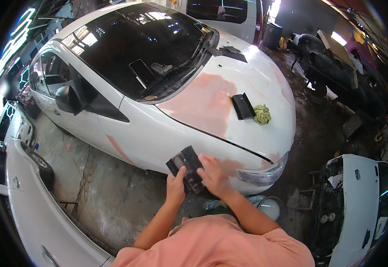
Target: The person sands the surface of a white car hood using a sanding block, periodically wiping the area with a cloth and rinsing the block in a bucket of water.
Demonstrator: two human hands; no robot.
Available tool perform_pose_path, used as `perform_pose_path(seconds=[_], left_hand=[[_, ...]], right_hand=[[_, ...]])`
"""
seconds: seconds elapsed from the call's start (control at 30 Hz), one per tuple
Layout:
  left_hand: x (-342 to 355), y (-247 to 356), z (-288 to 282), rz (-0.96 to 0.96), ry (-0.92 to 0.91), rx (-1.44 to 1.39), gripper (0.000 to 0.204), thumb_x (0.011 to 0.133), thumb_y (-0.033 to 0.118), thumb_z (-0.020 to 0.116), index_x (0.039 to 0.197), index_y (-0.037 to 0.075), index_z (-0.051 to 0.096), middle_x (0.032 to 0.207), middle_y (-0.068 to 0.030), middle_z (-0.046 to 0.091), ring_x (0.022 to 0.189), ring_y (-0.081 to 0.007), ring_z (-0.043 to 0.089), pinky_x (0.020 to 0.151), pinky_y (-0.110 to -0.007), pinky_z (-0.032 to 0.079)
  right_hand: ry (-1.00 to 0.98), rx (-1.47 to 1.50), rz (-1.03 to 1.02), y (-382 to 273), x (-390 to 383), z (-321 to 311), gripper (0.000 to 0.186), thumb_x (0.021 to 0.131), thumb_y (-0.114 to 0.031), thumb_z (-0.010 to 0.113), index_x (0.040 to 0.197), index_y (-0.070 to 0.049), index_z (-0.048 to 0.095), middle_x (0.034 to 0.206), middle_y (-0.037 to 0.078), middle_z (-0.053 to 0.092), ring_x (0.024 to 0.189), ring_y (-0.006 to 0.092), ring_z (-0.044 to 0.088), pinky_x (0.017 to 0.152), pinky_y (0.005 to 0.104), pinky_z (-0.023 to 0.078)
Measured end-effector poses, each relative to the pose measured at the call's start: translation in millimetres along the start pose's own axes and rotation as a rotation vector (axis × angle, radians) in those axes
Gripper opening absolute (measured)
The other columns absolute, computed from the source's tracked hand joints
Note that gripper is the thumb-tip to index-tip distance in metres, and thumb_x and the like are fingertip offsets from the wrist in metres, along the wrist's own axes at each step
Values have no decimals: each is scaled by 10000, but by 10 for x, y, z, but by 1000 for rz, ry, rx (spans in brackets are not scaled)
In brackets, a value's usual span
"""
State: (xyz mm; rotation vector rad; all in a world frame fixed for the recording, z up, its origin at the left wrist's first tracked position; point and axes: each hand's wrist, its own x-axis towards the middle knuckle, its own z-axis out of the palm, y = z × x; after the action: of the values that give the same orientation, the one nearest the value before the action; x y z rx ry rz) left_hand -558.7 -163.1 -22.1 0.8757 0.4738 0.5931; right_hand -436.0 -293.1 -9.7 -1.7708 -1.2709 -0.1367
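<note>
I hold a black sheet of sandpaper (187, 167) with lighter worn patches between my two hands, in front of the white car's fender. My left hand (175, 187) grips its lower left edge with the thumb on top. On the right side, my right hand (214, 177) pinches it, fingers blurred a little. Beyond them, the white car's hood (261, 138) bears dull pink filler patches (203, 100). A folded black sheet (243, 107) lies on the hood, touching or very near a crumpled green cloth (262, 115).
More dark sheet pieces (232, 53) lie near the windshield. A bucket of whitish liquid (270, 208) stands on the floor by the headlight (265, 173). A second light-coloured car (33, 209) is at left; a white vehicle part (359, 196) stands at right. Dark bumpers (323, 62) are piled at the far right.
</note>
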Motion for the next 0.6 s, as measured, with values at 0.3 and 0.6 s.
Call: perform_pose_path(seconds=[0.3, 0.6], left_hand=[[-606, -64, -1244, -4, 291, 41, 387, 1065, 133, 614, 1425, -2, 569, 1300, -79, 681, 1139, -193, 666, 994, -351, 538], [-1230, 3, -1789, 58, 708, 117, 373, 1056, 161, 624, 1393, 16, 556, 1226, -95, 688, 1060, -229, 694, 925, -395, 571]], right_hand=[[-345, -493, 368, 1663, 2167, 453, 874, 1101, -600, 319, 1647, 76, 225, 1740, 286, 163, 1632, 415, 127, 1319, 544, 101], [-255, -576, 579, 2888, 3633, 547, 823, 1106, -525, 307, 1661, 69, 177, 1762, 250, 113, 1645, 384, 83, 1332, 514, 54]])
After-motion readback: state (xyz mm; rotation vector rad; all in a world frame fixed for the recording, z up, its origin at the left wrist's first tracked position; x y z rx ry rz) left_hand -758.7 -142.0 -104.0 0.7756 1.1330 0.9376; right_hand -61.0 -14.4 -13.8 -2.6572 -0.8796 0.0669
